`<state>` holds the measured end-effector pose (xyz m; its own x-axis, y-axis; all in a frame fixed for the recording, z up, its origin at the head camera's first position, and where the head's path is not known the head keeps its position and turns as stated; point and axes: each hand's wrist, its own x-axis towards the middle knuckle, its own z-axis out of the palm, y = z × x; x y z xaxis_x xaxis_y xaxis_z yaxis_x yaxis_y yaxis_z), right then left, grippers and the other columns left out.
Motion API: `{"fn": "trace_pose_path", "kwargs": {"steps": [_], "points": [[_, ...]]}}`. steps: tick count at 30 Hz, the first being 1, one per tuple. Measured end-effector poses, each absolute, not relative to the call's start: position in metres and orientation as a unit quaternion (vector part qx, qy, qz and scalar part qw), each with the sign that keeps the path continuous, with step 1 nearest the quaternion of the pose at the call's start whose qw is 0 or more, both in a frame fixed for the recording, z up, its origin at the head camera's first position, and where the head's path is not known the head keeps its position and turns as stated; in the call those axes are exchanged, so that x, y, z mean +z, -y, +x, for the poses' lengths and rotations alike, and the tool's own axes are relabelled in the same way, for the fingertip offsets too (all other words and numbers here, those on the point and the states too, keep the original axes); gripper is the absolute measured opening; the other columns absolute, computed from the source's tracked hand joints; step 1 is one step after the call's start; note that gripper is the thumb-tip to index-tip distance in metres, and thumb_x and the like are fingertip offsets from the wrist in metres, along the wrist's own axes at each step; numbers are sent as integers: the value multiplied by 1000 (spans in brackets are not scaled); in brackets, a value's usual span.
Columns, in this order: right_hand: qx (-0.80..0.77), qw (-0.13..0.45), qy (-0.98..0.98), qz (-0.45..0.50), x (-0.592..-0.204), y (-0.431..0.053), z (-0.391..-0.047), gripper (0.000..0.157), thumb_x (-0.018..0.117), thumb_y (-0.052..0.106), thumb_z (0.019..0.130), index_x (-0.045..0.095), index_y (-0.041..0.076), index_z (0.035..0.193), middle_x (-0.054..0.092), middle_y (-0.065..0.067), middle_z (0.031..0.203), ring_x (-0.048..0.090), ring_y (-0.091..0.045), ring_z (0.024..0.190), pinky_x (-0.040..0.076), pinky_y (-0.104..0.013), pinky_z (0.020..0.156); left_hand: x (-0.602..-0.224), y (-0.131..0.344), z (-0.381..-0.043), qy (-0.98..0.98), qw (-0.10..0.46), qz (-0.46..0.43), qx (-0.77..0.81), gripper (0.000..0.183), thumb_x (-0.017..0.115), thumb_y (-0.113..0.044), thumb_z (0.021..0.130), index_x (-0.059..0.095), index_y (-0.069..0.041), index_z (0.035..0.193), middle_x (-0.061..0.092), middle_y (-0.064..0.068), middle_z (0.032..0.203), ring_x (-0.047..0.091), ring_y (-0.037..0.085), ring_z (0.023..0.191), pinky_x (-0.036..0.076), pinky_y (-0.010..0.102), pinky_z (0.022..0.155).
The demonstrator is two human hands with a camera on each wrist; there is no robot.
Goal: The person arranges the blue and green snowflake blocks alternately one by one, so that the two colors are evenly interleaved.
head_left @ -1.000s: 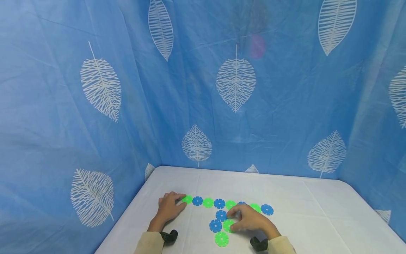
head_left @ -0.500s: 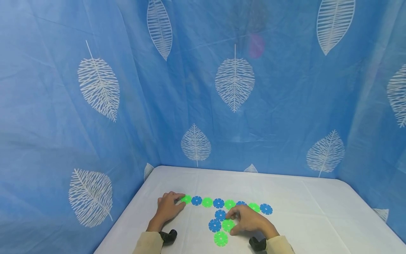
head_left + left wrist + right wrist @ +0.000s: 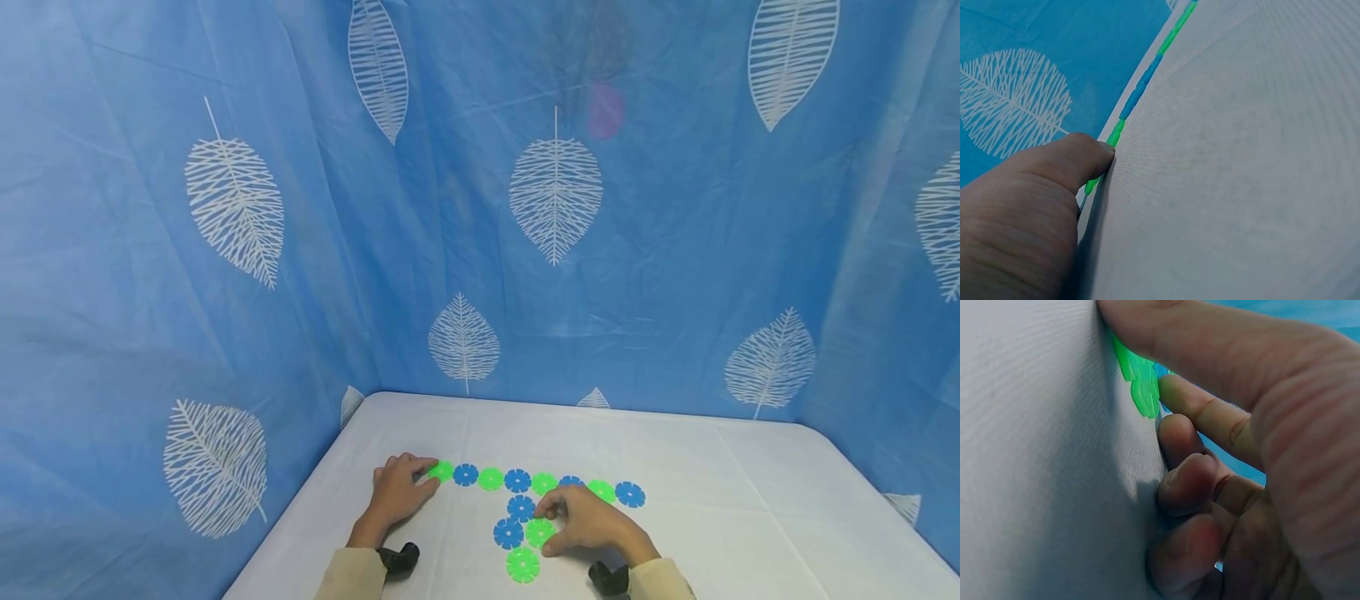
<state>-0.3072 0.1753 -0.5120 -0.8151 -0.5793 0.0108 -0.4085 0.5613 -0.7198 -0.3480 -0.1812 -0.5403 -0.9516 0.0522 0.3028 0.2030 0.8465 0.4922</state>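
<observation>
My left hand holds the leftmost green snowflake disc at its edge between thumb and index finger, flat on the table. In the left wrist view the thumb covers part of that disc. My right hand grips another green snowflake disc in the middle, index finger at its far edge and thumb at its near right edge. Two blue snowflake discs, a far one and a left one, lie against it. In front lies a green disc.
A row of alternating green and blue discs, with a blue disc at its right end, crosses the white table. My right hand partly hides a blue disc in it. A blue leaf-print curtain stands behind and beside the table.
My right thumb has slid slightly toward the near edge of the green disc. The left hand and the discs have stayed in place.
</observation>
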Motion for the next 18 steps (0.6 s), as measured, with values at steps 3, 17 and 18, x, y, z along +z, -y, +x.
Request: {"fn": "trace_pose_path", "kwargs": {"steps": [3,17,18], "points": [[-375,115,-877,-279,-512,-176,-307,43,92,32,68,73,22,105,64,11,100,56,-6,89,49,-28,79,-540,181,-348,950,143,-72,-267,34,77,-38,85,74,-28,117,66,-6,97,52,14,94,30,40,81],[-372,110,-875,-290,-514,-176,-307,41,91,35,68,72,23,103,64,11,99,56,-5,89,49,-27,80,-540,181,-348,953,136,-69,-263,34,76,-39,85,74,-29,117,67,-5,99,52,14,94,31,40,81],[-371,108,-875,-292,-514,-176,-307,41,91,35,68,72,24,103,64,11,99,57,-5,90,49,-27,80,-540,181,-348,952,138,-71,-262,34,76,-38,85,74,-28,117,67,-5,99,53,15,94,31,41,80]]}}
